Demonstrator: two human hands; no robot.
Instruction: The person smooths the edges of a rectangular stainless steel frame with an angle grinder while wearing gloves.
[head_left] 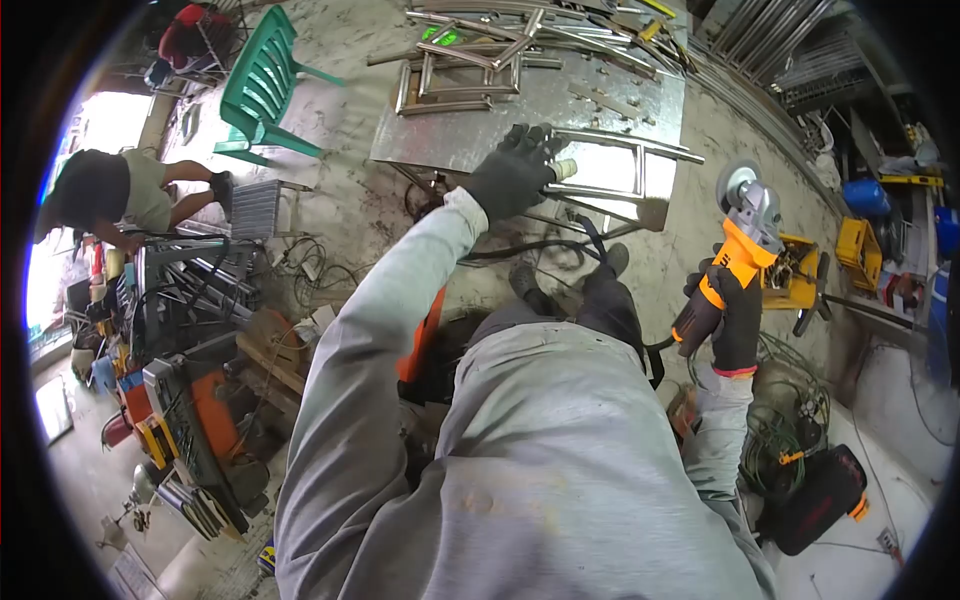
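My right hand (735, 315), in a black glove, is wrapped around an orange and black angle grinder (748, 248). The grinder's round disc (737, 180) points up, to the right of the metal table (440, 140). My left hand (510, 175), also in a black glove, grips the left end of a shiny welded metal frame (640, 165) lying at the table's near edge. Something pale is wrapped around one of its fingers; the fingertips are partly hidden. A gap separates the grinder from the frame.
More metal frames (460, 85) and tubes are piled across the table's far side. A green plastic chair (262, 95) stands at left, near a bending person (130, 190). Cables (790, 410) and a yellow crate (795, 270) lie at right. Long metal tubes (750, 50) rest at upper right.
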